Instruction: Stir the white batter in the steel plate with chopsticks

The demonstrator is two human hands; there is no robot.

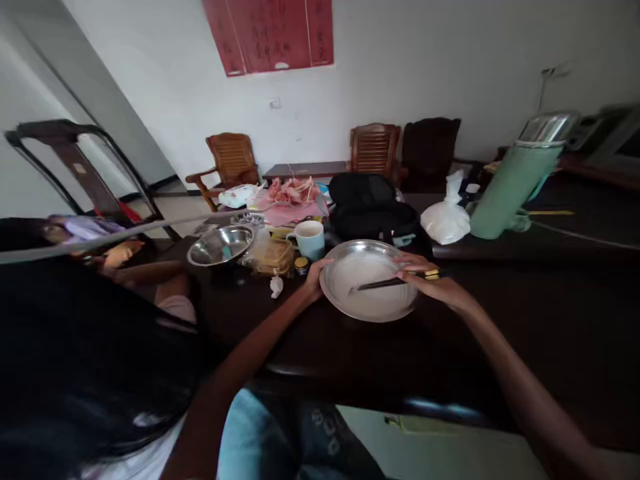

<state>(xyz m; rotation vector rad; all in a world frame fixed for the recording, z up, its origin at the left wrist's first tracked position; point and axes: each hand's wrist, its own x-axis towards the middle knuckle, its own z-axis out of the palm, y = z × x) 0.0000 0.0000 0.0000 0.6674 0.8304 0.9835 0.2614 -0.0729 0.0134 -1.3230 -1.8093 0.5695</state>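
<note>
A round metal bowl (333, 293) with a whitish substance (367, 273) inside rests on the dark table. My left hand (316, 279) grips the bowl's left rim. Dark chopsticks (383, 284) with gold-coloured ends are held in my right hand (425, 275) over the bowl's right side. Their tips reach down to the whitish contents. Whether those contents are liquid or paste, I cannot tell. Just behind the bowl, to the left, stands a light blue and white mug (310, 241), with a small dark jar (301, 266) in front of it.
Left of the mug are a plastic food box (274, 256) and another metal bowl (220, 247). A black bag (373, 207) lies behind. At right stand a tied bag of white powder (446, 220) and a green thermos (520, 180). Another person (90, 347) sits close on my left.
</note>
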